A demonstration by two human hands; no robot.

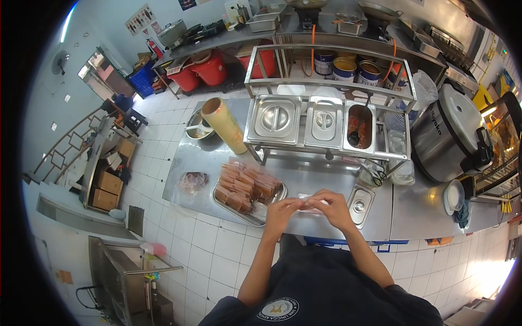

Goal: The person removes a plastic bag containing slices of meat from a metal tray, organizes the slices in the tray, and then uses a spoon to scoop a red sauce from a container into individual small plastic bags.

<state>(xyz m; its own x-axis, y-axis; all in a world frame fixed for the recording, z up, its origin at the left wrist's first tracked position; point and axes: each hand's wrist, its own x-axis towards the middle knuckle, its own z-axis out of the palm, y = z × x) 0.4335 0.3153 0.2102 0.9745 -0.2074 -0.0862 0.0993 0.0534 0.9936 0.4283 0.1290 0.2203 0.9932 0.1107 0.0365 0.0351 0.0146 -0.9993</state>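
Close together over the steel table, my left hand [282, 212] and my right hand [332, 208] pinch a small clear plastic packet [306, 202] between their fingertips. My fingers hide part of the packet, so what it holds is hard to make out. Just left of my left hand, a steel tray [261, 223] is heaped with several flat plastic sachets of brown sauce [246, 185]. Beyond the tray to the left lies a clear bag with something dark in it [193, 182]. On the right, near my right hand, is a small lidded steel container [361, 205].
A metal rack [326, 153] ahead holds two lidded pans [274, 118] and one pan of red sauce [361, 126] with a ladle. A large plastic-wrap roll [224, 126] stands beside a steel bowl [200, 124]. Scissors [378, 176] and a large rice cooker [452, 130] are to the right.
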